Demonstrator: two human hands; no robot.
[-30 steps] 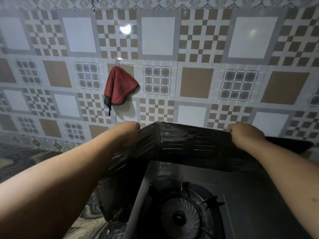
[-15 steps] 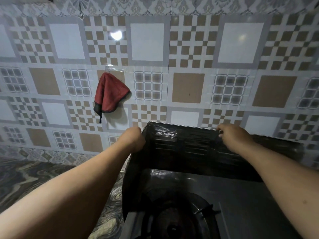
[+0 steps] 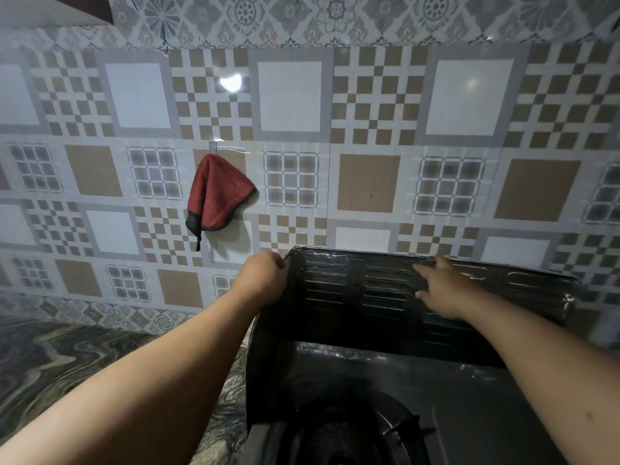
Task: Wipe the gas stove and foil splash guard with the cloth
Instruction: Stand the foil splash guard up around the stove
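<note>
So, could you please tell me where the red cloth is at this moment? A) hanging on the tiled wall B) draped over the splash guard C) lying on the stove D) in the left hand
A: the red cloth hangs on the tiled wall, left of and above the splash guard, in neither hand.

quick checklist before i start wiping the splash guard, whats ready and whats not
1. Cloth in hand: not ok. The red cloth hangs on the tiled wall.
2. Left hand steadying the foil splash guard: ok, it grips the left corner.
3. Right hand free: not ok, it lies open on the guard's top edge.
4. Guard standing upright behind the gas stove: ok.
5. Burner off: cannot tell.
</note>
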